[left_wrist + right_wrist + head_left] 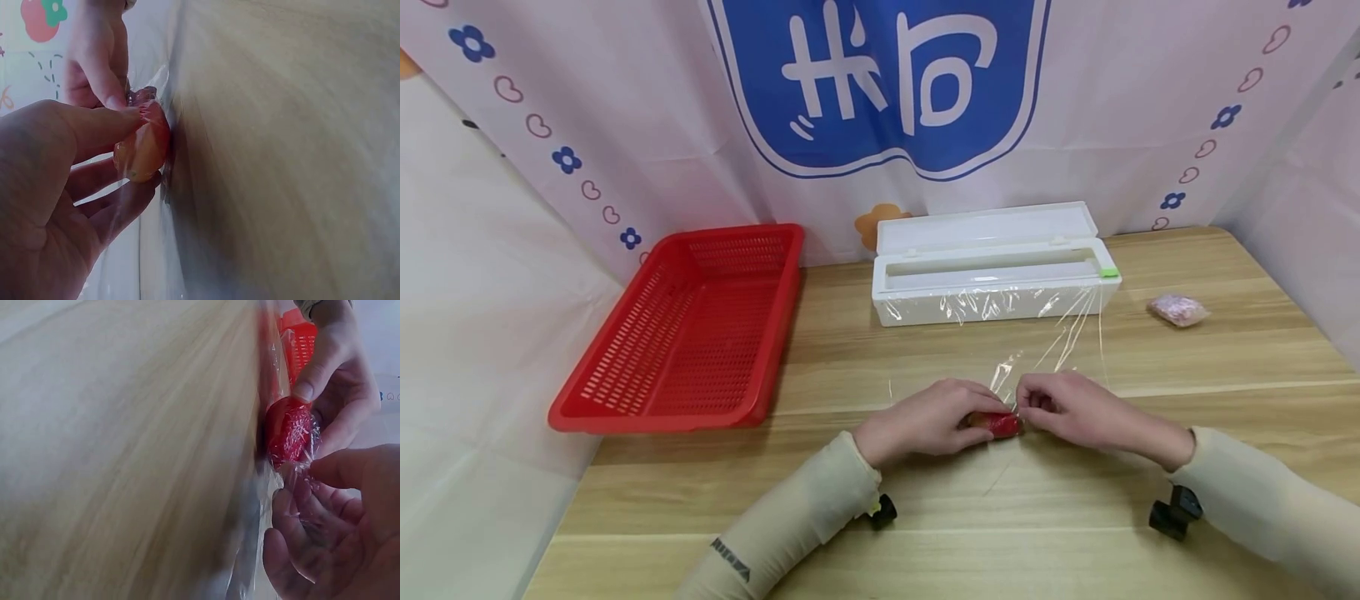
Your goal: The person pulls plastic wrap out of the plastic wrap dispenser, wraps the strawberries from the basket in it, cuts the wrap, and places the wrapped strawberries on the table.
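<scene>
A small rounded red-and-orange piece [1002, 425], its kind unclear, lies low over the table under clear cling film [164, 78]. My left hand [925, 419] holds it from the left, thumb on one side and fingers on the other. In the right wrist view its red end [289, 428] is covered by wrinkled film. My right hand [1078, 412] pinches a gathered bit of film between thumb and forefinger, right at that red end. From the hands the film runs back in taut creases to a white film dispenser [985, 229], whose lid stands raised.
A red slotted basket [767, 350] stands at the left of the wooden table [970, 550]. A small pinkish wrapped packet [1178, 309] lies to the right of the dispenser. A green tab [1108, 272] sits on the dispenser's right corner. A printed cloth [662, 125] hangs behind.
</scene>
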Motion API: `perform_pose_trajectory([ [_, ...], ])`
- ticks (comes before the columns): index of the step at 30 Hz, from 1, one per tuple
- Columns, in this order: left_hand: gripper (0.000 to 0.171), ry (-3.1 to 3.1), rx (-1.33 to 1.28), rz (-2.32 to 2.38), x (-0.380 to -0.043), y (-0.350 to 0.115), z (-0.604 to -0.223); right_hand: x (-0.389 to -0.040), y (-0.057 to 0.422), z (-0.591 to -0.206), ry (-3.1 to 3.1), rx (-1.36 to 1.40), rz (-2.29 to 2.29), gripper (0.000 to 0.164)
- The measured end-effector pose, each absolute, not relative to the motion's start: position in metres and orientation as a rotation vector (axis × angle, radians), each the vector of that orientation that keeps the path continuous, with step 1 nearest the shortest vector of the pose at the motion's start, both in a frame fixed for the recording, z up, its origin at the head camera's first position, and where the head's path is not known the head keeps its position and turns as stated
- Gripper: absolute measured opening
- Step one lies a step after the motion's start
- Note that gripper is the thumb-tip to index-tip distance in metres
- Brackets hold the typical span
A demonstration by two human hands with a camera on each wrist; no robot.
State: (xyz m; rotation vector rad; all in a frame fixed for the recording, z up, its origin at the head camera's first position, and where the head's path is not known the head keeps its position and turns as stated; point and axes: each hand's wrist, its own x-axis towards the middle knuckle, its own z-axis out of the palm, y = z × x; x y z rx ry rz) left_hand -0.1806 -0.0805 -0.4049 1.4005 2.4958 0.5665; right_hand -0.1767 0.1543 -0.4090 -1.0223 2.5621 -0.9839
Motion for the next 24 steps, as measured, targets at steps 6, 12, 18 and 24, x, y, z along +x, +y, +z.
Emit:
perform_pose_trajectory([
  [6,0.038,2.493,1.429,0.563,-0.181,-0.081,-0.408,-0.180,0.158,-0.412,2.500,-1.048,-1.043,0.005],
  [12,0.036,2.487,1.448,0.580,-0.182,-0.082,-0.410,-0.181,0.165,-0.409,2.508,-1.070,-1.005,0.012],
  [18,0.032,2.482,1.465,0.586,-0.182,-0.083,-0.409,-0.178,0.176,-0.402,2.583,-1.116,-0.821,0.023],
  [24,0.031,2.467,1.493,0.592,-0.184,-0.084,-0.408,-0.178,0.193,-0.397,2.522,-1.176,-0.780,0.008],
])
